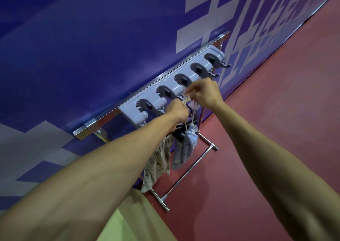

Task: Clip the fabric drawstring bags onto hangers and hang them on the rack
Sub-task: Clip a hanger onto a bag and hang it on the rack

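We judge the limp pale-blue fabric drawstring bag (pixel 185 148) light; both hands, left (pixel 177 111) and right (pixel 204 93), pinch its cream cord (pixel 186 99).

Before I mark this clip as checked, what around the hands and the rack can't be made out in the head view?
- Hanger: mostly hidden behind the left hand and wrist; its hook on the rack is unseen.
- Clips on the cream patterned bag and the pale blue bag: covered by the left forearm.
- Drawstring grip: the right hand hides the fingertips.
- Rack's feet: partly cut off by the bags.
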